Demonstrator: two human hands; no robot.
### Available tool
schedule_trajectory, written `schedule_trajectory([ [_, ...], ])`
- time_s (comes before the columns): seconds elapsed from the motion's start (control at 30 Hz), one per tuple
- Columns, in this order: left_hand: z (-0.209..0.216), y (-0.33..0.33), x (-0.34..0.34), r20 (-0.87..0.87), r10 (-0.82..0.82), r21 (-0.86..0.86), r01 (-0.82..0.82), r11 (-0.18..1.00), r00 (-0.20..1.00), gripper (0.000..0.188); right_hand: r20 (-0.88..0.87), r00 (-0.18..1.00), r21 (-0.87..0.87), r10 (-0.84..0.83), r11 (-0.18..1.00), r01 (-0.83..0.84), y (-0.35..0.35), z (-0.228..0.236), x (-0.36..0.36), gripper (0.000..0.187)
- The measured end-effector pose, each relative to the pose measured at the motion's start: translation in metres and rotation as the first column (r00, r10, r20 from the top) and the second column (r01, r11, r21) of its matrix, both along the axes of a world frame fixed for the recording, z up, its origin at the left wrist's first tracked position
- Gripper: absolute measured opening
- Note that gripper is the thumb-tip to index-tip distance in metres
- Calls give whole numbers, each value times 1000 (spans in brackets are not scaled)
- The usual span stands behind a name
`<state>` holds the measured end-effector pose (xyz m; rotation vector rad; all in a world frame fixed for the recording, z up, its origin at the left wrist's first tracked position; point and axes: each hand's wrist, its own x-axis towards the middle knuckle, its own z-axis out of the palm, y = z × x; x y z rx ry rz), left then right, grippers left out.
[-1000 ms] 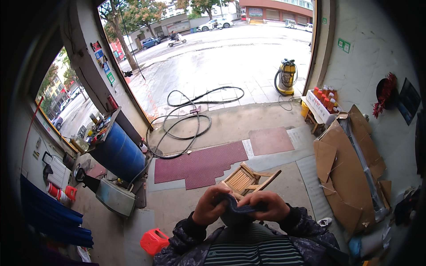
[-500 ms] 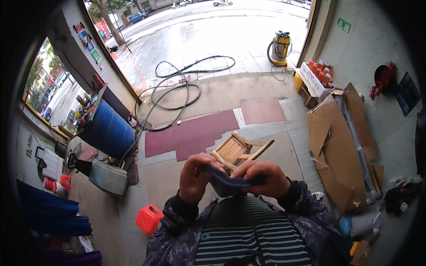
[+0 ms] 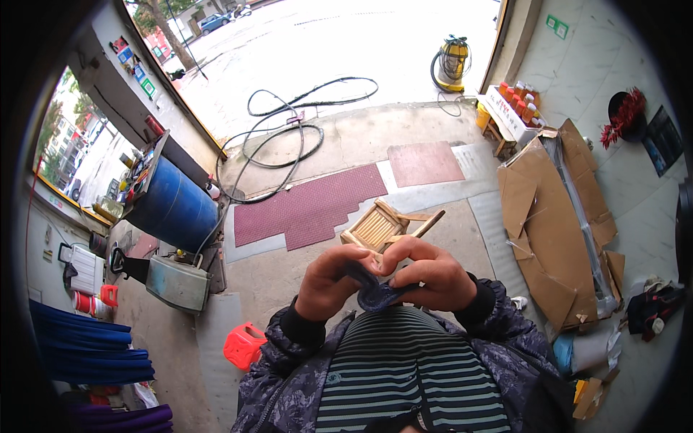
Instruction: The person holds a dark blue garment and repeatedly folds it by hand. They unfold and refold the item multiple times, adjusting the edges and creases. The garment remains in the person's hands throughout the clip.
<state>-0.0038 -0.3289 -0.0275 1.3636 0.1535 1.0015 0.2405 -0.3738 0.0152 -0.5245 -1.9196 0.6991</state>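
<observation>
A dark blue, soft piece of cloth [image 3: 375, 296] is held in front of my striped shirt; its exact kind does not show. My left hand [image 3: 328, 283] is closed on its left end, thumb and fingers pinching the fabric. On the other end my right hand [image 3: 435, 276] is closed too, its index finger bent over toward the left fingertips. The cloth sags in a curve between the hands, and part of it is hidden behind the fingers. Just beyond my hands stands a small slatted wooden stool [image 3: 377, 225], partly covered by them.
Purple-red mats [image 3: 317, 209] lie ahead, with a coiled black hose [image 3: 299, 148] beyond. Left are a blue barrel [image 3: 173, 206], a grey metal box [image 3: 177, 285] and a red plastic jug [image 3: 244, 345]. Right are flattened cardboard [image 3: 552, 231], a carton of bottles [image 3: 509, 115] and a yellow vacuum cleaner [image 3: 453, 65].
My hands have drawn closer together, so their fingertips nearly meet. The cloth, stretched fairly wide before, is now bunched and curved between them. The view has shifted slightly.
</observation>
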Motion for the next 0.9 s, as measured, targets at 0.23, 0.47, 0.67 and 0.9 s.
schedule_trajectory([
  [0.23, 1, -6, 17, -49, 158, 112, -152, 982, 986, 50, 4, 1000, 36, 18, 999, -19, -5, 4, 2, 34],
  [0.47, -1, -13, 13, -158, 43, 47, -36, 998, 987, 42, -36, 994, -50, -105, 993, 103, -7, -5, 3, 50],
  [0.67, 7, -15, 10, -247, 94, 232, -36, 972, 964, 60, -61, 968, -58, -242, 969, 239, -11, -12, 2, 58],
  [0.9, 15, -20, 16, -336, 189, 314, -80, 946, 922, 73, -54, 911, -9, -409, 912, 409, -9, -15, -6, 59],
])
